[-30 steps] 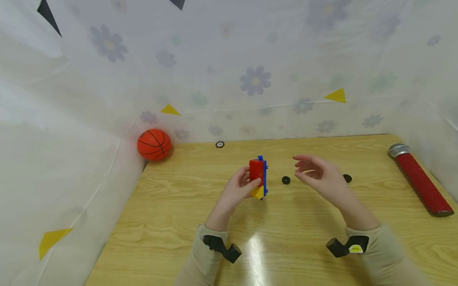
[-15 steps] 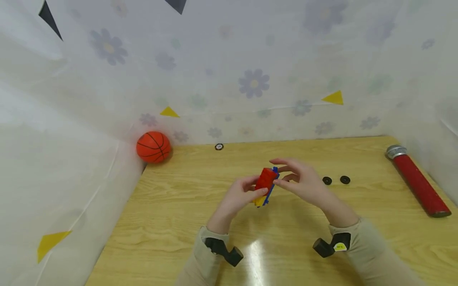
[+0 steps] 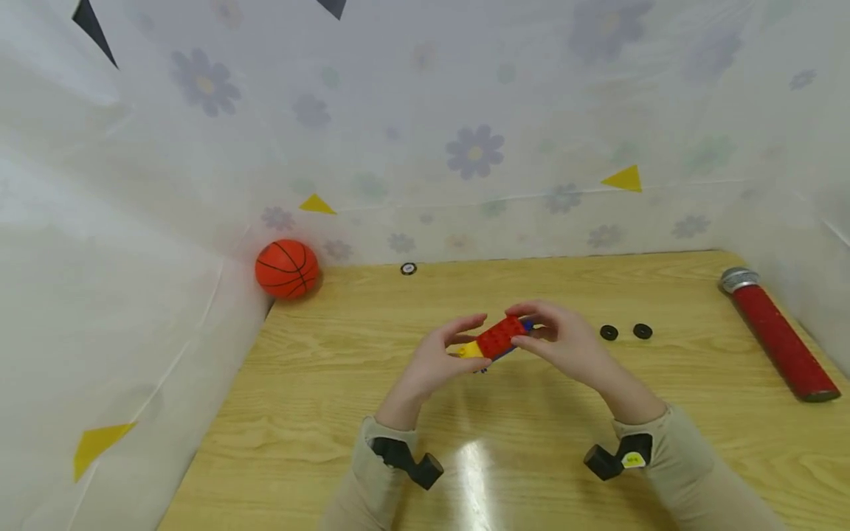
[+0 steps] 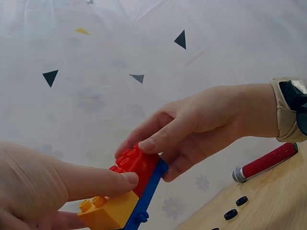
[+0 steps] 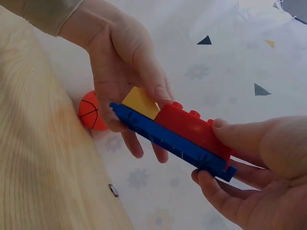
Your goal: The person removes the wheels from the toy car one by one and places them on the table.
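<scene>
A toy vehicle of building bricks is held above the table, tilted, with a red brick (image 3: 499, 338) and a yellow brick (image 4: 109, 212) on a blue base (image 5: 168, 140). At its yellow end my left hand (image 3: 428, 366) holds it, the thumb along the side of the bricks. My right hand (image 3: 564, 346) pinches the red end, thumb on the red brick and fingers at the blue base. Small blue pegs stick out low on the base. To the right of the hands lie two black wheel-like rings, the nearer ring (image 3: 609, 332) and the farther ring (image 3: 642, 331).
A small orange basketball (image 3: 287, 269) sits at the table's back left corner. Near the back edge is a round black-and-white disc (image 3: 408, 269). A red microphone (image 3: 783, 339) lies along the right side. White flowered sheeting encloses the wooden table (image 3: 319, 413).
My right hand has moved left from beside the toy and taken hold of its red end. The toy has turned from upright to slanting. A black ring seen earlier beside it is now hidden.
</scene>
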Demonstrator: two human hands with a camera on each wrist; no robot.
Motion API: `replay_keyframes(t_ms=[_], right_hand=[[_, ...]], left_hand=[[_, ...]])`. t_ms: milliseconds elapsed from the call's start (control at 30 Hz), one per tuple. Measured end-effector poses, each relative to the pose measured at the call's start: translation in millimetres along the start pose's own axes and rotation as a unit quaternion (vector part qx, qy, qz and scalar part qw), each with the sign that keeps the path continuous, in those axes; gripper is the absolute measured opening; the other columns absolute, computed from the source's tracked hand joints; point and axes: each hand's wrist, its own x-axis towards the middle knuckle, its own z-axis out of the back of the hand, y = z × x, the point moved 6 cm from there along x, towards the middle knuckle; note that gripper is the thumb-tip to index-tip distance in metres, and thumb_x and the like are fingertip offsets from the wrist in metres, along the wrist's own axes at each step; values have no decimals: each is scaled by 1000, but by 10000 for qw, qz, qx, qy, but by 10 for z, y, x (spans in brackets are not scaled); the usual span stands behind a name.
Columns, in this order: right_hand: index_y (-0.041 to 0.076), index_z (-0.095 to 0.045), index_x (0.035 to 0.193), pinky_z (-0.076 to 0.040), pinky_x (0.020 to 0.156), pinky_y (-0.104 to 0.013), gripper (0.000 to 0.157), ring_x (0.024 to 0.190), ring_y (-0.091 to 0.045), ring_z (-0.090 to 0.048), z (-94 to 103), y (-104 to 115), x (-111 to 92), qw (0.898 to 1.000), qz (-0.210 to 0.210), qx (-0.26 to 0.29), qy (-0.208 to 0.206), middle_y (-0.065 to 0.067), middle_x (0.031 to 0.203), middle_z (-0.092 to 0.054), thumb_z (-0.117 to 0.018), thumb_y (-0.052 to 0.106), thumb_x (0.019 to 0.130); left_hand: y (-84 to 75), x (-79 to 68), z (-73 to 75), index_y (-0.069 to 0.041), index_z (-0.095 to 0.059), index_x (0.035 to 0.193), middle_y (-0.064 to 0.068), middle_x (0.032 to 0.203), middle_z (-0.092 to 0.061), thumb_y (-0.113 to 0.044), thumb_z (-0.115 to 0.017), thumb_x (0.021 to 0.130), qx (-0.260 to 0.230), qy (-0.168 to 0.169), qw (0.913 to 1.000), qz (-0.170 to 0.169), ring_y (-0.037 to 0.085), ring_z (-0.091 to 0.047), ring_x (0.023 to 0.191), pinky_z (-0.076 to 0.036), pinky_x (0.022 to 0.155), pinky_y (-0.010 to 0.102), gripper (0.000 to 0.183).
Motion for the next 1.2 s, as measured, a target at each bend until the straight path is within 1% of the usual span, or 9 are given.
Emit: replay_keyframes(t_ms=[67,200,333,467,567,767,900,1000,1200], right_hand=[[6,-61,129,-57,81,-21,39,109,-31,-66,12,-43,-17,10000,-58,13,-17,-16,126,-65,-71,12,92],[5,-61,129,-57,80,-20,40,110,-33,-66,29,-119,-59,9999,-131,-5,-16,-18,127,-65,-71,11,91],[5,-62,129,-58,79,-20,41,108,-32,-67,31,-169,-94,9999,-155,-70,-7,-17,126,-65,-72,12,90],[5,-62,129,-59,77,-23,41,104,-32,-69,22,-213,-118,9996,-155,-220,-1,-17,125,-66,-73,10,89],[4,-63,127,-60,77,-26,41,102,-32,-69,4,-260,-138,9989,-130,-461,-21,-18,123,-67,-74,9,88],[5,-67,122,-59,74,-27,39,100,-28,-69,-65,-379,-179,9920,-101,-1254,125,-13,115,-71,-77,13,86],[4,-69,119,-58,70,-25,37,97,-27,-68,-119,-460,-205,9892,-148,-1409,376,-11,109,-72,-78,17,85],[5,-69,115,-57,69,-24,35,95,-26,-68,-160,-534,-214,9877,-149,-1473,498,-9,105,-73,-79,17,84],[7,-70,112,-57,70,-27,32,95,-25,-69,-233,-678,-215,9855,-132,-1576,610,-8,106,-73,-80,17,83]], left_hand=[[4,-6,36,-28,-53,143,0,150,-48,-11,-80,83,-25,-77,10000,38,28,-50,130,-55,95,40,67],[7,-12,62,-28,-55,141,5,147,-49,-6,-82,80,-125,-86,9998,116,30,-53,127,-54,97,41,70],[14,-13,53,-20,-58,138,10,143,-51,-1,-80,80,-219,-75,9996,158,32,-58,123,-56,94,37,65],[38,8,46,-10,-61,132,12,137,-55,2,-79,81,-135,-76,9999,-8,30,-58,122,-54,97,34,56],[68,23,42,-6,-62,128,12,133,-57,2,-78,81,-23,-24,9999,-127,28,-58,120,-54,98,33,50],[213,64,40,-12,-68,121,8,132,-60,-7,-78,84,557,93,9984,-62,31,-59,119,-56,92,36,39],[359,104,14,-17,-70,119,5,132,-62,-13,-79,85,1091,188,9938,88,31,-61,119,-56,93,39,36],[451,128,-13,-18,-71,118,4,130,-64,-16,-80,84,1467,208,9888,168,29,-63,116,-57,92,37,35],[543,144,-56,-16,-71,117,4,125,-67,-13,-80,83,1754,226,9839,243,24,-64,109,-57,89,34,35]])
